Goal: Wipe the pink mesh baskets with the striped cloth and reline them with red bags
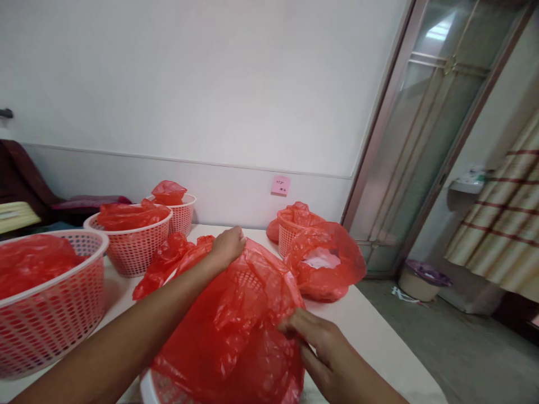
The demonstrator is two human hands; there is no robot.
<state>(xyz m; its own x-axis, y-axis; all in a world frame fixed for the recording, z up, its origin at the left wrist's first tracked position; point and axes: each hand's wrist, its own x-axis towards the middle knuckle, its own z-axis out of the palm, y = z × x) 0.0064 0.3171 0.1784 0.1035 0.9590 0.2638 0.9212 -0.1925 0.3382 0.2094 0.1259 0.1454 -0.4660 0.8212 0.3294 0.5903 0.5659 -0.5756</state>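
A large red plastic bag (240, 314) is spread over a white perforated basket (148, 388) right in front of me. My left hand (229, 245) pinches the bag's far edge near its top. On the near right side, my right hand (314, 342) grips the bag's edge between thumb and fingers. The bag hides most of the basket, though its holes show faintly through the plastic. Beyond my right hand stands an open red bag (326, 286) with something white and pink inside.
Several perforated baskets (46, 314) holding red bags line the left of the white table (370, 342). Another basket (288, 234) with a red bag is at the back right. A pink note (280, 185) is on the wall. A bin (419, 280) stands on the floor.
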